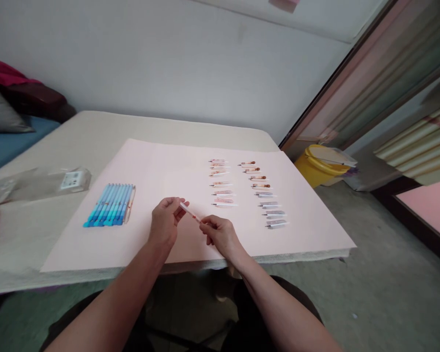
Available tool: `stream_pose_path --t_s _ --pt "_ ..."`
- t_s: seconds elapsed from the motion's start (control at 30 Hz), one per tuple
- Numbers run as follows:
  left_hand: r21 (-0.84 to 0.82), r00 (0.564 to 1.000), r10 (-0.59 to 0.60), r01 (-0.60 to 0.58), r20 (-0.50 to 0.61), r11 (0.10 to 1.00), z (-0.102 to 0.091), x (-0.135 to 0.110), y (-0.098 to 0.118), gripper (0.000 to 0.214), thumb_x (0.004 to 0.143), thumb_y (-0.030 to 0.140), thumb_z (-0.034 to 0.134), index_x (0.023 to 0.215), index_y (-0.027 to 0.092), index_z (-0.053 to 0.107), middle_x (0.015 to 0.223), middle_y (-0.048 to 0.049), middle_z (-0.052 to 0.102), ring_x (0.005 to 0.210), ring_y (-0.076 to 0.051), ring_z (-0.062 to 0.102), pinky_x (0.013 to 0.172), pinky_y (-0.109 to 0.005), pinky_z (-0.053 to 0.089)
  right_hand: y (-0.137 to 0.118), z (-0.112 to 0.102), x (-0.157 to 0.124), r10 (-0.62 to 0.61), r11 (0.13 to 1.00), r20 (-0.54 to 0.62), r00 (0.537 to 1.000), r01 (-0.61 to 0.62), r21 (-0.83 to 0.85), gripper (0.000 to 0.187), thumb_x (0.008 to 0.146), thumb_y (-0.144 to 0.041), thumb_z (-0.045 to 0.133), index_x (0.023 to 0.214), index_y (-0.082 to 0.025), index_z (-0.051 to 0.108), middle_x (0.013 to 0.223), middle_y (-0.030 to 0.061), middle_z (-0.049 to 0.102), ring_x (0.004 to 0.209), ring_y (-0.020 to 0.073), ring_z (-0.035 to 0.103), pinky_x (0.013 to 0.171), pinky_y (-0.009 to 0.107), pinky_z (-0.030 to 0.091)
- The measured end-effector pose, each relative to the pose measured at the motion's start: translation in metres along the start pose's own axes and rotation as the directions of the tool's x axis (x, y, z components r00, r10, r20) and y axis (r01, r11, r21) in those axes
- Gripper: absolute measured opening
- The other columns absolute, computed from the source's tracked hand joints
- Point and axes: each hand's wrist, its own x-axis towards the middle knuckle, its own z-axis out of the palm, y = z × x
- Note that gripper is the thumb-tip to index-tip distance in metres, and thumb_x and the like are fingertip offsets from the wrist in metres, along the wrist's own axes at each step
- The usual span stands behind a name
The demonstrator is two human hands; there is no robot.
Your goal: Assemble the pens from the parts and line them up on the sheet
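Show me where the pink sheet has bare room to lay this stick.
Bare: the pink sheet between the blue pens and the two columns of small pieces, and its near left corner. Crowded: the columns themselves, and beneath the stick.

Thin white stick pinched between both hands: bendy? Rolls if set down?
The thin white stick is probably light and a bit flexible: it is very slender, and the left hand and right hand hold it by fingertips alone at its ends. Set on the flat pink sheet, it would likely roll, as it looks round. Hard bending might snap it.
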Motion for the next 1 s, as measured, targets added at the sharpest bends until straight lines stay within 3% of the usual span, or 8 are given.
stream_pose_path --t_s 0.13,0.33,0.47,0.57,0.8,1.0 --pt "0.045 0.999 -0.041 0.039 0.027 0.998 -0.0019 0.0010 0.0023 0.016 0.071 0.028 0.065 0.082 0.015 0.065 0.090 -0.0075 0.066 0.082 -0.015 0.059 0.070 -0.027 0.045 -0.0015 -0.0003 0.0004 0.012 1.000 -0.005 1.000 -0.012 0.018 0.016 0.080 -0.031 0.055 0.080 -0.018 0.064 0.053 -0.0042 0.054 0.041 0.0074 0.049 0.044 0.019 0.036" --pt "0.105 0.998 -0.033 0.039 -0.058 0.994 -0.0011 0.0014 0.0042 0.022 0.066 0.032 0.071 0.077 0.014 0.066 0.080 -0.0044 0.064 0.072 -0.011 0.054 0.068 -0.024 0.041 -0.0035 0.0001 0.0000 0.028 0.998 0.011 1.000 -0.029 0.061 0.015 0.078 -0.030 0.057 0.077 -0.017 0.064 0.050 -0.0054 0.052 0.040 0.0069 0.048 0.042 0.019 0.034" --pt "0.059 0.997 -0.083 0.082 0.010 0.995 -0.0040 0.0049 0.0046 0.026 0.068 0.029 0.069 0.087 0.012 0.067 0.086 -0.0091 0.066 0.085 -0.017 0.058 0.075 -0.029 0.043 -0.0050 0.0006 -0.0004 0.102 0.970 0.098 0.990 -0.120 0.209 0.017 0.077 -0.033 0.058 0.075 -0.016 0.062 0.057 -0.0037 0.056 0.039 0.0070 0.049 0.038 0.019 0.032" --pt "0.015 0.992 -0.121 0.120 0.041 0.993 -0.0046 0.0053 0.0048 0.026 0.070 0.028 0.067 0.091 0.013 0.066 0.087 -0.0096 0.066 0.083 -0.017 0.060 0.073 -0.029 0.044 -0.0068 0.0005 -0.0003 0.108 0.945 0.133 0.985 -0.143 0.293 0.019 0.078 -0.034 0.058 0.076 -0.015 0.063 0.059 -0.0028 0.058 0.039 0.0065 0.049 0.038 0.019 0.032" --pt "-0.012 0.999 -0.043 0.043 -0.004 0.999 -0.0039 0.0033 0.0041 0.021 0.067 0.028 0.072 0.069 0.014 0.057 0.074 -0.0038 0.063 0.073 -0.012 0.059 0.071 -0.027 0.045 -0.0073 0.0019 0.0014 0.102 0.962 0.090 0.991 -0.121 0.246 0.017 0.075 -0.032 0.060 0.075 -0.015 0.063 0.055 -0.0044 0.055 0.037 0.0072 0.049 0.037 0.020 0.032" --pt "-0.004 0.995 -0.083 0.084 0.063 0.996 -0.0050 0.0053 0.0056 0.017 0.071 0.024 0.066 0.082 0.012 0.064 0.087 -0.0096 0.066 0.086 -0.018 0.061 0.077 -0.030 0.046 -0.0083 0.0006 0.0000 0.113 0.936 0.130 0.985 -0.150 0.319 0.019 0.077 -0.033 0.059 0.075 -0.015 0.063 0.058 -0.0026 0.058 0.039 0.0068 0.049 0.038 0.020 0.032"
